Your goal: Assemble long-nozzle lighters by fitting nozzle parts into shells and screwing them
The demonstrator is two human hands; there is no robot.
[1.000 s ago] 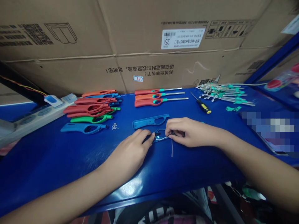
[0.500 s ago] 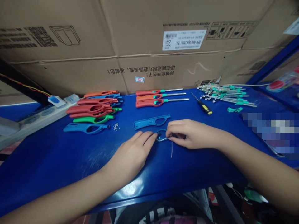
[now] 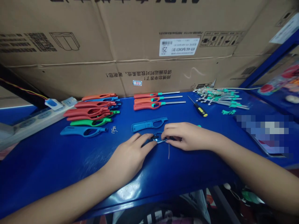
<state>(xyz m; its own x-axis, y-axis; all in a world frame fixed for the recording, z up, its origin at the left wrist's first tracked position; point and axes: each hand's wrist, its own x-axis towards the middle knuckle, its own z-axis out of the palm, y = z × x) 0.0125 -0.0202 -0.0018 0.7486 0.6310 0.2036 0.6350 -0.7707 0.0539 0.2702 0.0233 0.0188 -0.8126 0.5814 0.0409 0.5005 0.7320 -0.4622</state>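
On the blue table (image 3: 70, 168), a blue casing half (image 3: 158, 133) between the hands carries a dark part (image 3: 154, 136) and pale wire (image 3: 161, 141); its long axis runs roughly left to right, like the matching half (image 3: 145, 125) beyond. The left hand's (image 3: 129, 152) thumb and forefinger, slightly parted, hold its left side; the right hand's (image 3: 187, 136) nearly closed fingertips grip the other, perhaps pinching wire too.
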